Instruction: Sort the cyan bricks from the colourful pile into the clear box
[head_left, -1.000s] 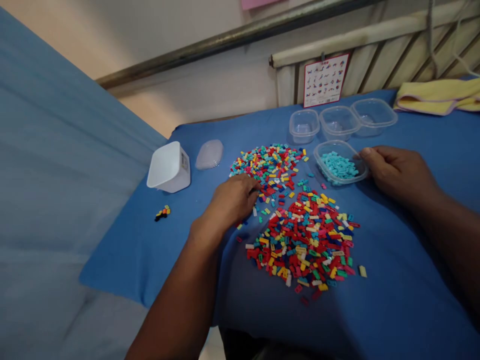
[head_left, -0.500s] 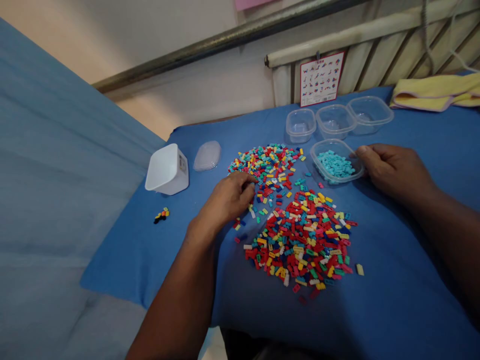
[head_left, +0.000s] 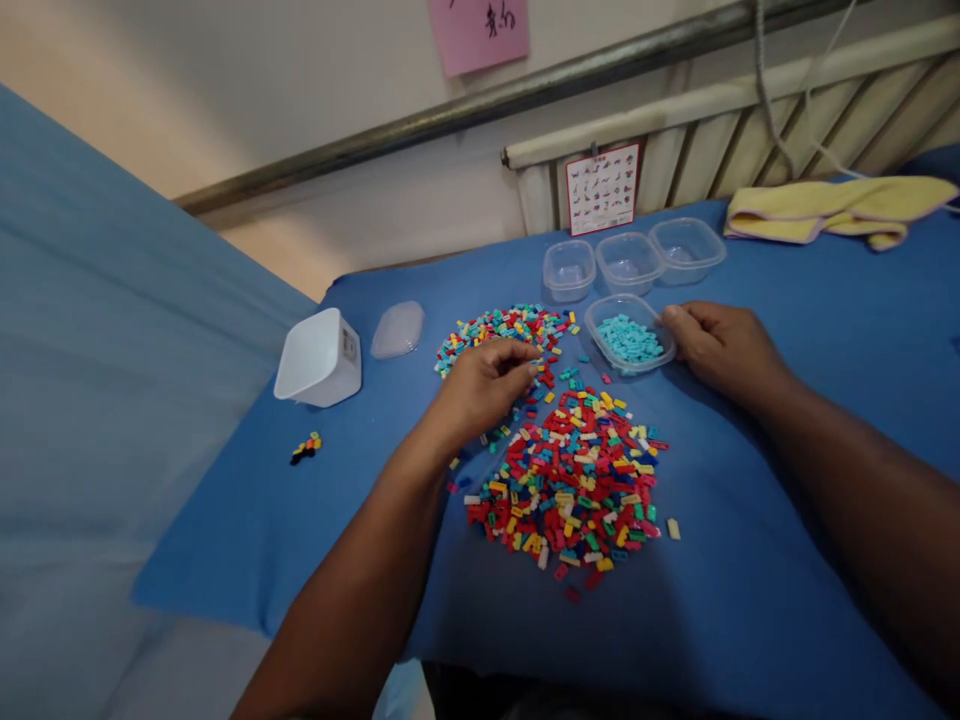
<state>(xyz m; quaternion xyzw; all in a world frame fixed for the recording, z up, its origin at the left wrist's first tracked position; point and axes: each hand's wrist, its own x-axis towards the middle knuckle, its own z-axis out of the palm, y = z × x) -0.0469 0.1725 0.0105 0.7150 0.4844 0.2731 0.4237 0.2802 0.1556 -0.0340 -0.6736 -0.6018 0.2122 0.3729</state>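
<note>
My right hand (head_left: 724, 350) grips the rim of a clear plastic container (head_left: 600, 358) that stands on the blue cloth, thumb on the near edge. Inside it lies a heap of light-blue toy bricks (head_left: 631, 340). Over the near edge of the back pile of mixed toy bricks (head_left: 502, 325) is my left hand (head_left: 487, 390), its thumb and fingertips drawn together. Whatever may be between those tips is too small to make out. Closer to me spreads a larger pile of mixed bricks (head_left: 577, 475), mostly red, with yellow, green, blue and white ones.
Three clear containers (head_left: 628, 265) stand in a row behind the filled one. To the left are a white tub (head_left: 319, 360), a clear lid (head_left: 398, 330) and a small cluster of bricks (head_left: 306, 448). A yellow cloth (head_left: 817, 208) lies at the back right, by the radiator.
My left hand has moved right across the back pile, toward the filled container. My right hand keeps its grip on the rim. The whole view has shifted.
</note>
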